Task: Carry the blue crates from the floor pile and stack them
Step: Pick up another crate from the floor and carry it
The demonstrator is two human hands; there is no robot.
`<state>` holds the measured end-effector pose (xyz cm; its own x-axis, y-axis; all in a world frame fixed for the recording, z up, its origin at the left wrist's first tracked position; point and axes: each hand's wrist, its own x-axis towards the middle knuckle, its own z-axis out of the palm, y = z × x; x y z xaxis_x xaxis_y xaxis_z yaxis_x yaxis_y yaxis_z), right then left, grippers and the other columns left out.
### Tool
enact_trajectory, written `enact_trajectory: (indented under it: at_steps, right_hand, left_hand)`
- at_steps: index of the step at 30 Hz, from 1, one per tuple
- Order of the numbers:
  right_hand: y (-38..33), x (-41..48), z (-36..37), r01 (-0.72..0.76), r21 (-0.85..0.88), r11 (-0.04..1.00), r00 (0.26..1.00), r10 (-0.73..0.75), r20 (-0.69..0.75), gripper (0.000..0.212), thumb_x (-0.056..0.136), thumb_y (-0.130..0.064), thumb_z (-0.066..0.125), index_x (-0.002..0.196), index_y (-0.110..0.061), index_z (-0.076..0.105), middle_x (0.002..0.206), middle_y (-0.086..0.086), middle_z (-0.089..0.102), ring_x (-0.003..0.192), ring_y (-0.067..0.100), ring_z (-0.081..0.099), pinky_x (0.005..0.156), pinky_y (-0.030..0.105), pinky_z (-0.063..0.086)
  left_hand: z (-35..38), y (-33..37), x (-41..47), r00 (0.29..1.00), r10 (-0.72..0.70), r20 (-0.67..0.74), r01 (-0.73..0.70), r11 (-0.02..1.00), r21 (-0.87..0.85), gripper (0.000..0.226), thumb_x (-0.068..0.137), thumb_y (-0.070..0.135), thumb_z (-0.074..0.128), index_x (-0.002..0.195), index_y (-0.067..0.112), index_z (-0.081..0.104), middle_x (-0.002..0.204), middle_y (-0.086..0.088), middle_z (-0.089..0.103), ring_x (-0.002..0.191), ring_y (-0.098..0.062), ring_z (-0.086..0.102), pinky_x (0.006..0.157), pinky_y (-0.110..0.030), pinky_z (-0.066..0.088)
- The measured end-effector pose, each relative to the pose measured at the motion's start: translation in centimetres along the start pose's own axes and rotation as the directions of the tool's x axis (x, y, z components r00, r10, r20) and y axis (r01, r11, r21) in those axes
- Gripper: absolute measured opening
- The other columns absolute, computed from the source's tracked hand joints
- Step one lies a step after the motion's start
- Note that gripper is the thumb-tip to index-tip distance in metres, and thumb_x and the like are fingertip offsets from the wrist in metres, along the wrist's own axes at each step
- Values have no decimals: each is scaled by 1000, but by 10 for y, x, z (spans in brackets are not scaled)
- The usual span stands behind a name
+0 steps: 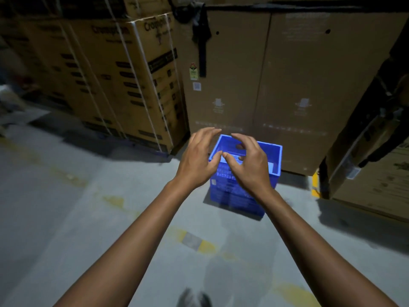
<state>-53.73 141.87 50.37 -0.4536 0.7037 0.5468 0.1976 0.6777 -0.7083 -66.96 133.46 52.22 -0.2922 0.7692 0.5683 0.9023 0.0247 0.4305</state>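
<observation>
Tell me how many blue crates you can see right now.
1 for certain: a blue crate on the floor against the tall cardboard boxes, behind both empty hands, left hand and right hand. Its side ribbing may hide more crates nested beneath; too blurred to tell.

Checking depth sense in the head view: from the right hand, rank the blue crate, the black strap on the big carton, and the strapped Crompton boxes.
1. blue crate, directly under the right hand.
2. black strap, above, behind the crate.
3. Crompton boxes, far left.
</observation>
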Motion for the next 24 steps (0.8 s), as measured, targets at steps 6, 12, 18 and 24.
enact_trajectory:
  at_steps: [6,12,18,24]
  right_hand:
    - [-75,-61,24,85,73,994,987,-94,129,47,83,-32,72,126,-22,57,119,-4,60,103,14,60,83,24,49]
    - [-178,-178,56,157,218,963,924,-222,313,46,85,-28,70,128,-26,55,125,-5,57,104,7,59,80,30,56]
    - [-290,-338,82,192,419,887,780,-397,483,46,86,-27,69,129,-25,55,125,-8,56,99,4,58,77,31,57]
    - [-407,-456,101,186,603,776,608,-573,549,47,84,-27,72,128,-24,56,124,-7,57,100,6,59,78,36,56]
  left_hand:
    - [-79,8,-95,985,-135,-105,144,986,84,47,89,26,62,134,22,49,135,5,49,123,-11,44,98,-25,43]
    - [-171,39,-256,929,-283,-238,330,925,187,45,91,23,59,135,22,48,136,5,50,124,-11,44,98,-20,39]
    - [-270,94,-455,806,-444,-392,562,782,270,46,92,23,58,136,20,48,135,2,50,125,-16,44,98,-31,43]
    - [-366,147,-618,640,-542,-544,758,562,332,49,88,24,56,136,18,46,134,0,51,123,-23,46,98,-39,45]
